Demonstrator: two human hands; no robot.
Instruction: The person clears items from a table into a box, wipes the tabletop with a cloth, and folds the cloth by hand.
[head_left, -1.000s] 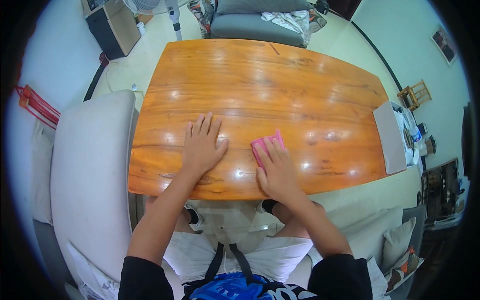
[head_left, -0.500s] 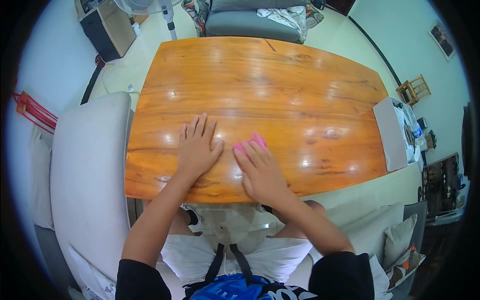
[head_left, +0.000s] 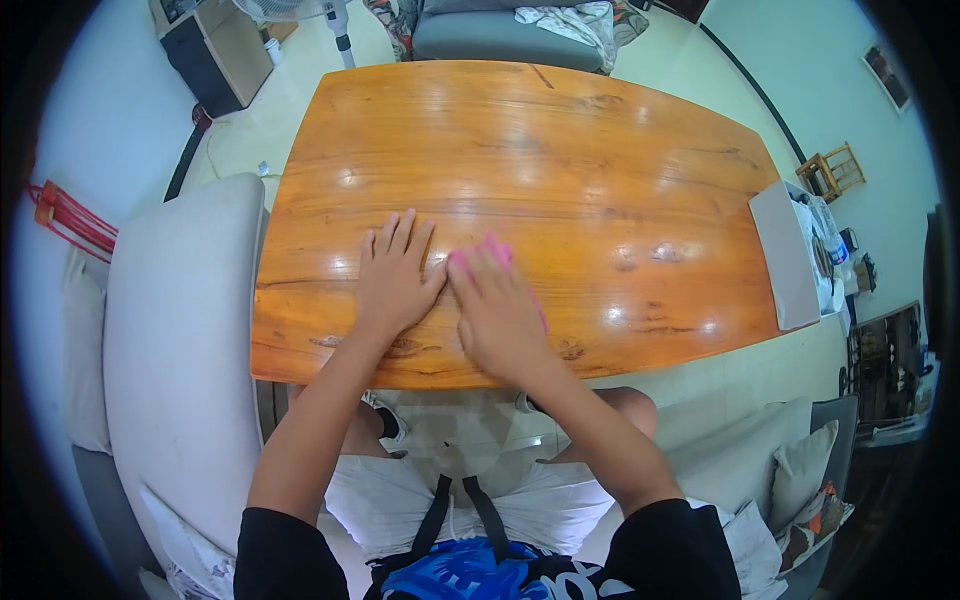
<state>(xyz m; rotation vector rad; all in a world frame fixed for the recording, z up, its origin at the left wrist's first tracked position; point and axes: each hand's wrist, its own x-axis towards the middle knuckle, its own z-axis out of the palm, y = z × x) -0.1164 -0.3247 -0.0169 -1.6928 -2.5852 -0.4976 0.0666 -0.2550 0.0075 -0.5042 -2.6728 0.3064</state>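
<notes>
And across it came! The right hand (head_left: 500,315) had just slid the pink cloth (head_left: 503,254) over toward the left hand (head_left: 392,285), closing the gap until its fingertips sat right by the left thumb; whether they touched, I couldn't tell. The cloth lay beneath the right palm and fingers, against the wooden table (head_left: 620,170), pink showing past the fingertips and along the palm's outer side. That hand was pressed down, blurred, fingers close together; any pinch on the fabric was hidden. The left hand held nothing, planted flat where it had been, fingers spread, on the tabletop near the front edge.

Out to the right end, a pale box (head_left: 783,258) stood at the table's edge, packed with white items, a dark round thing (head_left: 822,257) and what looked like a bottle with a blue label (head_left: 838,248). Farther off, beyond the far edge, a patterned white cover (head_left: 570,22) lay draped on the grey sofa (head_left: 490,42).
</notes>
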